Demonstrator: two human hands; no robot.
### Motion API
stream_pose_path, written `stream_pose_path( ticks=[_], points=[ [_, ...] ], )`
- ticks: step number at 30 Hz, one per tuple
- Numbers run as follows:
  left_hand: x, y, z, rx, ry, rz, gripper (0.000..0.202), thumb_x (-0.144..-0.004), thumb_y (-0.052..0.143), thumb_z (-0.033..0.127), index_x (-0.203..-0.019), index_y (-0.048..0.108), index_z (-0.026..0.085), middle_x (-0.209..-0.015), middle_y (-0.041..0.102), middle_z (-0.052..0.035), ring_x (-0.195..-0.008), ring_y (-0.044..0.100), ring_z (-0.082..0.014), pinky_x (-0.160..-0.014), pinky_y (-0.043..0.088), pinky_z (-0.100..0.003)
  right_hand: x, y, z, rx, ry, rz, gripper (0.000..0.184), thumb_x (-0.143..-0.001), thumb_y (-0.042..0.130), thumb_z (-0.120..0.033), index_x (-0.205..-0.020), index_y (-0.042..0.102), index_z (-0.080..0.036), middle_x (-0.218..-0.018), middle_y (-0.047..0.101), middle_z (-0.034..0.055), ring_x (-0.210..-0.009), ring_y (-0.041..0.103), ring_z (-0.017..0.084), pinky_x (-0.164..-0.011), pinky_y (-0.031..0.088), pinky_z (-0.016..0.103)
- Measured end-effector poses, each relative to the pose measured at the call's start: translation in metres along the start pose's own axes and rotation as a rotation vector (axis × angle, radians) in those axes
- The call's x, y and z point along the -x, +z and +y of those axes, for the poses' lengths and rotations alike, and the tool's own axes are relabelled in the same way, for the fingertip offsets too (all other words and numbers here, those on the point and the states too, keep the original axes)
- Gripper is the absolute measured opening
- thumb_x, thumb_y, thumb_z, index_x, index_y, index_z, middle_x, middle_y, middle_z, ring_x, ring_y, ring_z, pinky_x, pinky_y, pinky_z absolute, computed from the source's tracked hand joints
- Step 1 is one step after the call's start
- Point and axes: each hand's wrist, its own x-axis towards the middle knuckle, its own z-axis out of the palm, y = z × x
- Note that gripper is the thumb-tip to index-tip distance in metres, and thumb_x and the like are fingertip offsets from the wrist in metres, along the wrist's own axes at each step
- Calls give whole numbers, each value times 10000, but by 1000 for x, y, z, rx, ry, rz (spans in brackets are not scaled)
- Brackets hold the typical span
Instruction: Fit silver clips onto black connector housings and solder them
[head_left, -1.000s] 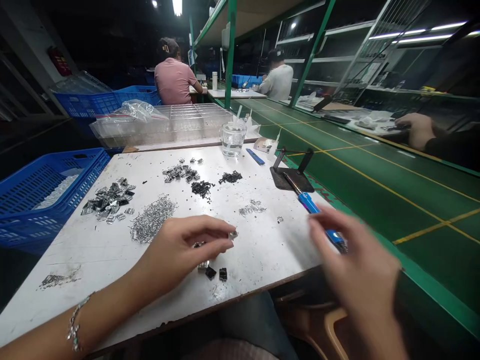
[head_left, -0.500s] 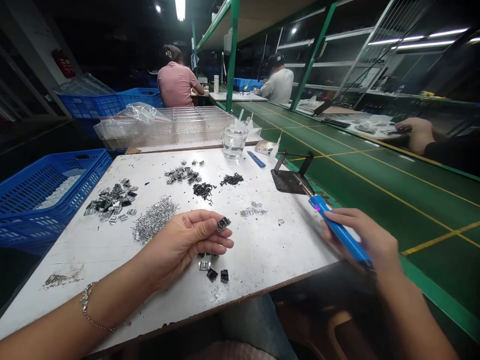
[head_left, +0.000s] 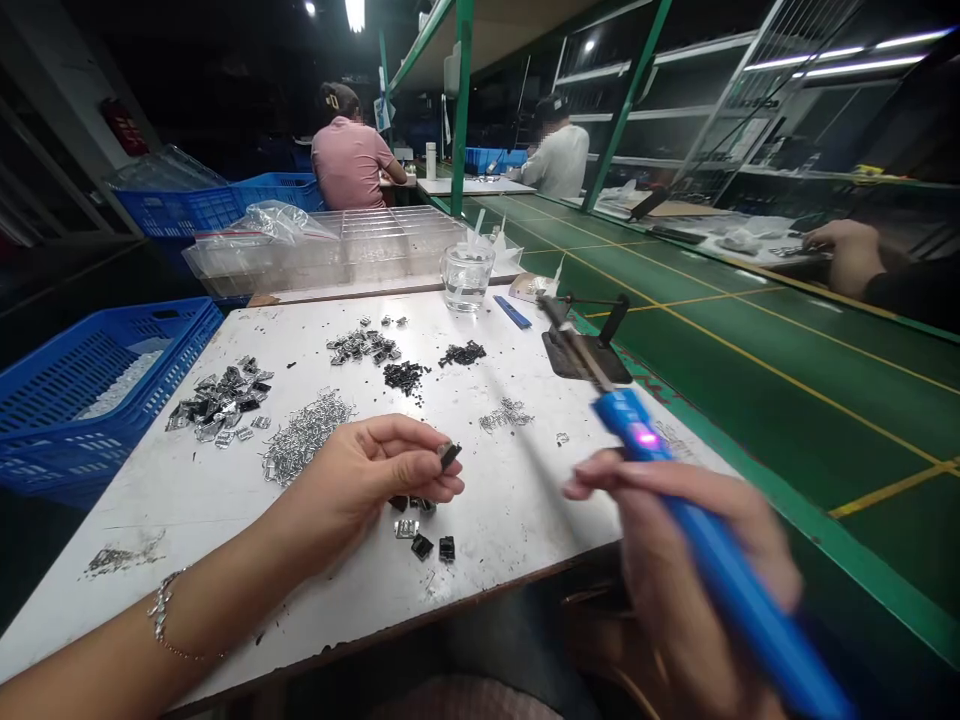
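Note:
My left hand (head_left: 379, 475) hovers over the white table (head_left: 247, 560) and pinches a small black connector part (head_left: 449, 455) between thumb and fingers. Under that hand lie a few more small black and silver parts (head_left: 424, 535). My right hand (head_left: 679, 560) is wrapped round a blue soldering iron (head_left: 705, 545) with a lit pink light; its metal tip points up and away, near the black iron stand (head_left: 585, 350). The right hand is blurred by motion.
Heaps of small metal and black parts (head_left: 221, 400) are spread over the table. A glass cup (head_left: 466, 275) and clear compartment trays (head_left: 360, 245) stand at the back, a blue crate (head_left: 82, 385) at the left. A green conveyor (head_left: 750, 370) runs along the right. Other people work further off.
My right hand took the blue soldering iron off its stand and lifted it toward me. My left hand picked up the small black part and turned it between the fingers.

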Motion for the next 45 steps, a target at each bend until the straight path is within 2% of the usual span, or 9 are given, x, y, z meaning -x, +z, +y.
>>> stream_pose_path(
  ticks=[6,16,25,30,34,36,40,43,45],
  points=[
    [9,7,1,-367,184,-22,153,-706,775,142,-838,733,209,-770,744,13,-720,709,-114,-670,579,-158,13,34,-3,-234,176,-256,167,-780,675,-116,-833,587,-247,-928,681,-2,-830,675,158,-820,526,310],
    [13,7,-1,-943,691,-75,93,-774,704,113,-832,699,186,-867,726,-29,-778,682,-130,-693,565,-200,16,41,2,-335,318,-281,189,-774,658,-95,-834,561,-246,-912,661,-20,-846,647,125,-777,521,235],
    [15,-4,-13,-1040,970,-257,315,-818,596,2,-1103,641,129,-977,664,-124,-893,659,-180,-759,574,-252,18,46,0,-320,338,-259,264,-706,623,-27,-786,509,-251,-808,587,-64,-741,604,85,-704,490,186],
    [18,-11,-16,-1072,907,-314,363,-846,552,13,-1172,615,159,-1053,658,-144,-964,639,-211,-821,559,-304,21,52,4,-345,280,-248,303,-648,602,2,-782,502,-252,-770,582,-67,-609,543,72,-561,451,164],
    [16,-4,-8,-1017,893,-172,247,-812,628,48,-1020,699,161,-941,706,-99,-853,673,-169,-758,565,-237,17,50,7,-282,213,-231,237,-717,644,-51,-789,532,-248,-825,618,-38,-687,599,109,-629,492,223],
    [12,0,-3,-912,755,-16,138,-773,703,107,-884,734,184,-848,730,-47,-771,684,-128,-701,556,-171,15,44,7,-207,126,-192,165,-758,684,-123,-794,575,-242,-867,641,-15,-774,625,140,-716,504,269],
    [4,1,2,-511,269,175,94,-763,739,265,-849,740,228,-726,737,13,-665,685,-86,-621,546,-113,15,24,4,-72,-117,-54,130,-843,648,-286,-963,683,-251,-851,674,18,-747,642,165,-715,501,309],
    [-2,-1,0,-216,92,191,146,-756,747,292,-876,732,209,-699,734,4,-677,692,-92,-653,561,-120,22,9,0,-61,-82,70,331,-871,615,-303,-1201,603,-291,-858,701,18,-686,669,170,-629,520,309],
    [-5,-2,-1,-63,24,215,143,-754,749,280,-861,734,187,-713,742,-18,-708,702,-100,-668,568,-118,26,-2,1,-48,-43,128,346,-805,692,-296,-1143,619,-301,-829,707,9,-630,670,172,-572,526,306]
  ],
)
